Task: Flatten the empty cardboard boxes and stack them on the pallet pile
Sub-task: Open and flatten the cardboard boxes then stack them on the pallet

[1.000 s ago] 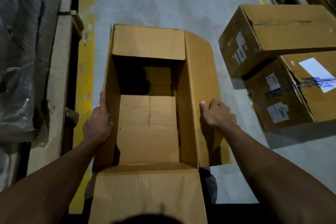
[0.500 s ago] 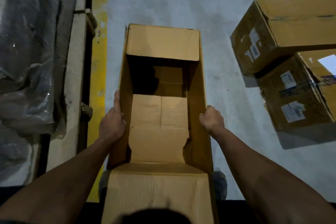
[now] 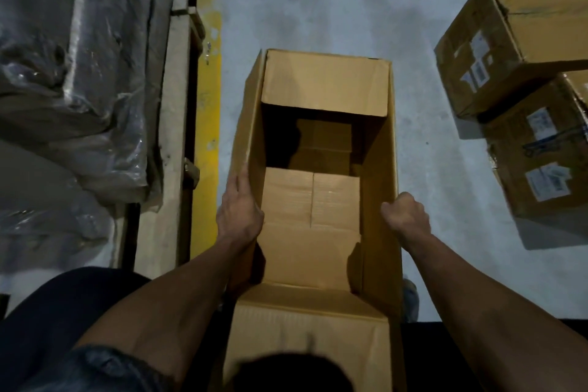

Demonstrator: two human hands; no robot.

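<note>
**boxguy:** So the open cardboard box (image 3: 321,188) sits right between the person's two hands, top open, long axis running straight away from them across the concrete floor (image 3: 318,0). The far flap (image 3: 324,83) folds in over the opening and the near flap (image 3: 311,337) hangs toward the person's body.

**palletpete:** And the grip?

**boxguy:** The left hand (image 3: 239,212) lies against the outside of the left wall with the fingers reaching forward along it; can't tell if the thumb hooks over the edge. The right hand (image 3: 405,213) is balled up on the top edge of the right wall, fingers curled round it. Both sit at about the same depth, on the nearer half of the box, so neither's closer.

**palletpete:** So what does the next move hinge on?

**boxguy:** My guess: the hands sit across the short axis, so pushing them together or shearing the walls sideways would collapse it along its length. The bottom flaps (image 3: 310,197) look partly loose inside, which should help.

**palletpete:** Anything else nearby?

**boxguy:** Two closed, labelled boxes (image 3: 525,79) off to the right of the right hand, a plastic-wrapped load (image 3: 73,73) out left past a yellow floor line (image 3: 208,105).
</note>
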